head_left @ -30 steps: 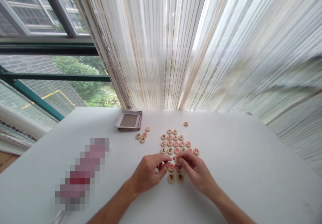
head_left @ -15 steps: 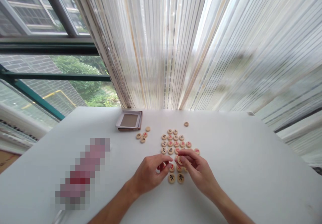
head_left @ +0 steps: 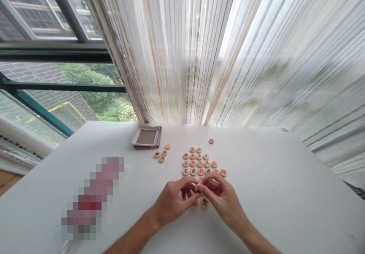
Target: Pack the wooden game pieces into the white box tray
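My left hand (head_left: pixel 178 200) and my right hand (head_left: pixel 224 195) meet over the near rows of Chinese chess pieces. A round wooden Chinese chess piece (head_left: pixel 197 187) is pinched at the fingertips, with both hands closed on it. Its face is turned so that I cannot read the character. Just beyond the fingers lie rows of pieces with red and black characters, among them a red piece (head_left: pixel 223 172) at the right end. Below the hands a black-marked piece (head_left: pixel 204 202) shows. My fingers hide several pieces in between.
An open shallow box (head_left: pixel 146 136) sits at the back left of the white table (head_left: pixel 270 178). Several loose pieces, one a blank-faced disc (head_left: pixel 167 146), lie near it. A single piece (head_left: pixel 211 141) stands apart at the back. A blurred pink object (head_left: pixel 95 193) lies left.
My hands have come together. The piece in my right hand has moved left and tilted up, and my left fingers have closed on it.
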The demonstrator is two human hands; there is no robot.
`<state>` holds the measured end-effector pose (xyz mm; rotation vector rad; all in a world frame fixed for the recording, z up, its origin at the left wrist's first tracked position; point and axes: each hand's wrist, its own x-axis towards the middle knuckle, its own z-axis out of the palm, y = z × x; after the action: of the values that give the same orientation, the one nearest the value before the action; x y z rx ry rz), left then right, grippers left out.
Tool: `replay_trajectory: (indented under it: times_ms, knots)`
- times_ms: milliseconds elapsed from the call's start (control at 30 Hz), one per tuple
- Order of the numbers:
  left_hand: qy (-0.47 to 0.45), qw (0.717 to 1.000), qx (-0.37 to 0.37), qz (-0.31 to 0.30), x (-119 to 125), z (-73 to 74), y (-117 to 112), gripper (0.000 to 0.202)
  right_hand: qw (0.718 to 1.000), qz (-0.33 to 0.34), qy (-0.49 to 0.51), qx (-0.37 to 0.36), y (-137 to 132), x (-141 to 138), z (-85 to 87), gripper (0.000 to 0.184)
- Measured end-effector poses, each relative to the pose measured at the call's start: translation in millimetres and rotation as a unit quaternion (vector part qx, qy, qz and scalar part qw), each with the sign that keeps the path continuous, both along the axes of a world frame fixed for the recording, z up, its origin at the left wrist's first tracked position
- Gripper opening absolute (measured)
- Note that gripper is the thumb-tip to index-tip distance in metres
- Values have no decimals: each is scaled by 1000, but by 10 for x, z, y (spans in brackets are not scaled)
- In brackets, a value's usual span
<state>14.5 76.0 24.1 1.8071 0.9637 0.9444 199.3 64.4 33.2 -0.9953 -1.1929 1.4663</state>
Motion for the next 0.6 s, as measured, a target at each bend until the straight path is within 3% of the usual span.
replay_trajectory:
  times_ms: [133,600]
  knots:
    - [-10,999,-29,-16,3,47,4,23,998,-21,-51,25,11,26,-45,18]
    - [-69,993,-93,-24,-45,91,42,26,991,23,-96,87,-8,27,-7,15]
